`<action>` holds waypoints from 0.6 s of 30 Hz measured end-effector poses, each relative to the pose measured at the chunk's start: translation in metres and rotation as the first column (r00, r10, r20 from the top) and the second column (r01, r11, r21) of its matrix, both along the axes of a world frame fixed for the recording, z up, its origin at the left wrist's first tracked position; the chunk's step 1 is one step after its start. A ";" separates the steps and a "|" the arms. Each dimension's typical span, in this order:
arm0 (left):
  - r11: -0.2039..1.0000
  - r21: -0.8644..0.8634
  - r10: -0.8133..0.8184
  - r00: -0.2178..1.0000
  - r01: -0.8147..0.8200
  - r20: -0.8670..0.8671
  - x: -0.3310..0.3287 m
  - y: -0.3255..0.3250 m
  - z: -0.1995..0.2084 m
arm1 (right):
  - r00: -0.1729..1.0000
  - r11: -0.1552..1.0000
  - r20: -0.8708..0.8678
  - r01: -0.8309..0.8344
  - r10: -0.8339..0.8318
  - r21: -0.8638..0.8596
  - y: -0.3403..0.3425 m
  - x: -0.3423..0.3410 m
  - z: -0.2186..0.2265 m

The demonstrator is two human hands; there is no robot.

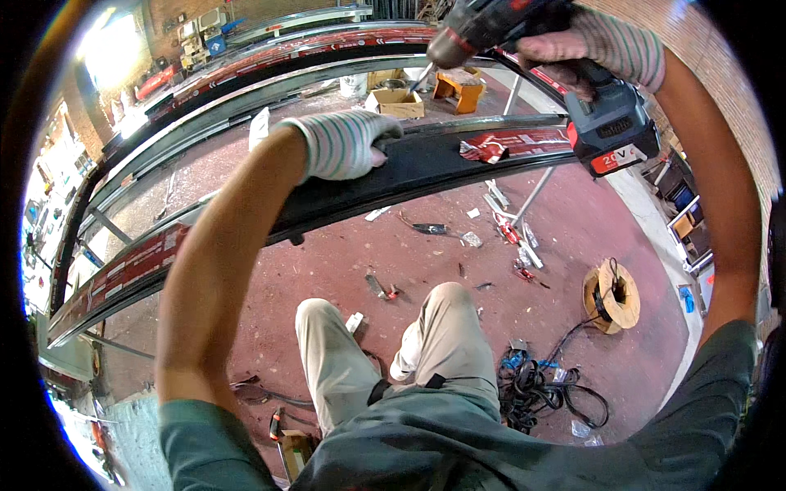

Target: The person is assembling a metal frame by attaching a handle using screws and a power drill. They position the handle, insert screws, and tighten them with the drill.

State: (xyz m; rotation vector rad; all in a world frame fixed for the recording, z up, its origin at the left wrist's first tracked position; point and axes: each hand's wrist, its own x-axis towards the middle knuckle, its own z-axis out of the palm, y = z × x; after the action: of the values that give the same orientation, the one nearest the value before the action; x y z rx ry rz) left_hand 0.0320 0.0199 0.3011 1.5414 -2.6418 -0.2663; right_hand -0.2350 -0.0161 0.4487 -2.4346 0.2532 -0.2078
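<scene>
My right hand [602, 47], in a striped knit glove, is closed round the handle of a cordless drill [471, 29] at the upper right. A thin bit [422, 77] sticks out of the chuck, angled down to the left and clear of the profile's face. My left hand [344, 143], in a matching glove, lies on a long black frame profile [327, 195], with fingers curled at its far edge and the thumb on top. Torn red-and-white protective film [485, 148] partly covers the profile just right of that hand.
More long profiles [270, 82] lie behind on metal supports. An open cardboard box [395, 104] and an orange stool [458, 90] stand beyond. On the red floor are a cable spool [612, 296], tangled black cable [540, 385], pliers [381, 288] and scraps. My knees are below the profile.
</scene>
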 end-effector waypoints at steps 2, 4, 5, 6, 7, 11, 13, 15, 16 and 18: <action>0.998 -0.007 0.063 0.997 -0.063 0.034 0.007 -0.007 -0.003 | 0.902 0.903 -0.029 0.429 -0.430 -0.019 0.016 -0.035 0.005; 1.000 -0.018 0.025 0.998 -0.024 0.064 0.006 -0.013 -0.001 | 0.777 0.773 0.046 0.630 -0.628 -0.080 0.021 -0.070 0.004; 1.000 -0.018 0.012 0.991 -0.010 0.130 -0.002 -0.014 0.003 | 0.733 0.723 0.115 0.681 -0.671 -0.120 0.017 -0.088 -0.003; 1.000 -0.015 0.010 0.979 -0.008 0.202 -0.007 -0.010 0.008 | 0.691 0.675 0.186 0.722 -0.698 -0.150 0.011 -0.104 -0.011; 1.000 -0.013 0.004 0.963 -0.001 0.270 -0.014 -0.007 0.013 | 0.685 0.675 0.190 0.727 -0.703 -0.126 0.000 -0.127 -0.014; 0.999 -0.008 0.044 0.935 -0.044 0.353 -0.036 0.004 0.036 | 0.571 0.626 0.350 0.777 -0.743 0.061 -0.007 -0.162 -0.038; 1.000 -0.016 0.011 0.958 -0.006 0.287 -0.030 -0.005 0.041 | 0.566 0.635 0.383 0.769 -0.730 0.073 -0.007 -0.176 -0.045; 0.997 -0.069 -0.008 0.970 0.026 0.243 -0.020 -0.010 0.049 | 0.578 0.646 0.375 0.760 -0.725 0.075 -0.022 -0.194 -0.049; 0.999 -0.049 0.022 0.987 -0.014 0.161 -0.018 -0.010 0.055 | 0.539 0.614 0.390 0.784 -0.746 0.092 -0.030 -0.206 -0.053; 1.000 0.007 0.018 0.998 -0.018 0.053 -0.014 -0.010 0.065 | 0.463 0.557 0.416 0.819 -0.783 0.137 -0.039 -0.215 -0.061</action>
State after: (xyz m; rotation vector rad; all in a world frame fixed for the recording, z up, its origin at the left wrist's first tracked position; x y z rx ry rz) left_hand 0.0176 0.0098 0.3657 1.5961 -2.6683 -0.2378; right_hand -0.4496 -0.0550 0.3873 -2.0553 1.2179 -1.1970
